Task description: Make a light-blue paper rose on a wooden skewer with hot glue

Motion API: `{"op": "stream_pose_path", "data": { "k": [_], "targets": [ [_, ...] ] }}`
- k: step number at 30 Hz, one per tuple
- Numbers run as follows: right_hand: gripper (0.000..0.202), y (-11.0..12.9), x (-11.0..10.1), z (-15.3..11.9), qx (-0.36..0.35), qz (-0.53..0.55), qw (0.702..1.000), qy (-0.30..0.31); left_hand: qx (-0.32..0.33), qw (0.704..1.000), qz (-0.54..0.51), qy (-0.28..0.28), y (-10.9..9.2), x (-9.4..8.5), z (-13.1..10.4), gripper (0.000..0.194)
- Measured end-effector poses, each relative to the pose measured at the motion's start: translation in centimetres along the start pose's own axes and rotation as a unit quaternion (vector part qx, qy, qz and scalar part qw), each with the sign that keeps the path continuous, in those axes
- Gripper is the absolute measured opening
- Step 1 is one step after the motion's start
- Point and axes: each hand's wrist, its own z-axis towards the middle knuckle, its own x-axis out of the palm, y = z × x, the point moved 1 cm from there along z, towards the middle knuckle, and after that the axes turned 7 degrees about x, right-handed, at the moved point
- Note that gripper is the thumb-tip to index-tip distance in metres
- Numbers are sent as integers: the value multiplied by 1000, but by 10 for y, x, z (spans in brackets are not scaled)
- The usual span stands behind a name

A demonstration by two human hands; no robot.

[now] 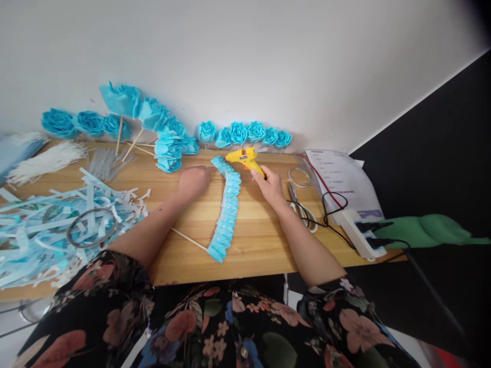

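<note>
My right hand point(270, 186) is wrapped round the handle of a yellow glue gun point(242, 156). The nozzle points left, close to the top end of a pleated light-blue paper strip point(229, 204). This strip lies curved down the table, with a thin wooden stick point(189, 238) at its lower end. Just left of the strip's upper part is my left hand point(194, 183), closed and slightly blurred. Its fingertips are hidden, so I cannot make out whether they grip the strip's edge.
Blue paper roses point(238, 133) line the wall, some on sticks. Paper scraps point(76, 225) and a tape ring point(91, 228) cover the left side. Scissors point(303, 208), a clear tape roll point(299, 177), printed sheets point(337, 174) and a power strip point(358, 234) with cables are at right.
</note>
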Motion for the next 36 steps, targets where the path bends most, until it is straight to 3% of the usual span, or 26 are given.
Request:
{"op": "stream_pose_path", "data": {
  "k": [9,18,26,36],
  "targets": [
    [40,-2,5,0,-26,-60,997,41,-12,1000,-11,-22,3,5,2,53],
    [40,-3,5,1,-12,-61,998,21,10,1000,17,0,2,6,3,53],
    [40,3,1,-1,-9,5,1000,0,16,1000,17,-10,3,6,2,53],
    [41,-3,5,2,-19,-66,997,36,-42,999,-32,-9,2,6,5,53]
  ]
}}
